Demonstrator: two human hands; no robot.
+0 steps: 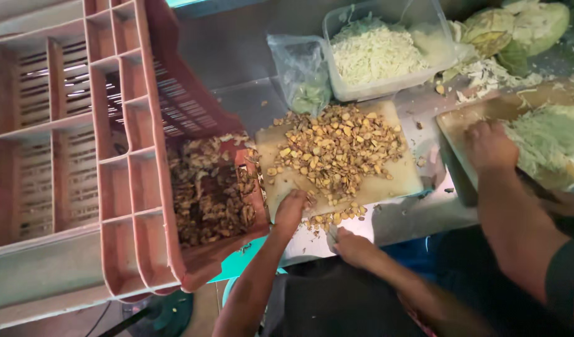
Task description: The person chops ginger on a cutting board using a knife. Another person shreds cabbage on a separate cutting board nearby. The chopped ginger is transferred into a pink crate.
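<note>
The right hand (352, 245) is resting nearest, fingers curled shut on something small and blurred; what it is cannot be told. Just left of it, the left hand (292, 209) is pressing, fingers bent, on the near edge of a pale cutting board (399, 181). Beyond both hands, chopped yellow-brown pieces (337, 150) are lying heaped on the board, some spilling off by the right hand. Left of the left hand, a tilted pink plastic crate (143, 187) is holding more pieces. Farther right, another person's hand (490, 146) is pressing shredded cabbage (549, 140). Farthest, a clear tub (387, 87) of shreds is standing on the bench (237, 56).
</note>
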